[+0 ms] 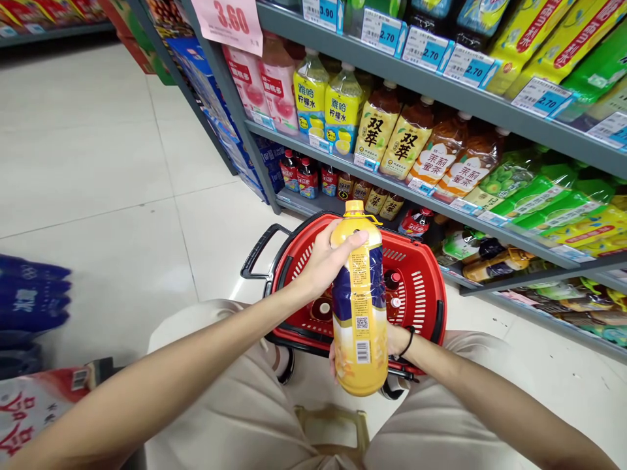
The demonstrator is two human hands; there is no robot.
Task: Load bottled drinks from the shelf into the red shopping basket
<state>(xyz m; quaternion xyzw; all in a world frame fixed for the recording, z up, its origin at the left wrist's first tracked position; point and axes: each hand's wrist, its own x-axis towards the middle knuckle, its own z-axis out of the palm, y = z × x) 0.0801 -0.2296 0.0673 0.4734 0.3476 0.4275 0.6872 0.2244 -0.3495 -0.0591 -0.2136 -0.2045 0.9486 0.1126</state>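
A large yellow drink bottle with a purple band and an orange cap is held upright over a red shopping basket. My left hand wraps round its upper part, thumb across the front below the cap. Lower down, my right hand grips it from behind, a black band on the wrist; most of those fingers are hidden by the bottle. Inside the basket lie a dark bottle with a white cap and a bottle with a red cap, both partly covered.
Grey shelving with rows of drink bottles and price tags runs along the far side and right. The basket's black handle sticks out left. Blue-wrapped bottle packs stand at left. Between my legs is a low stool.
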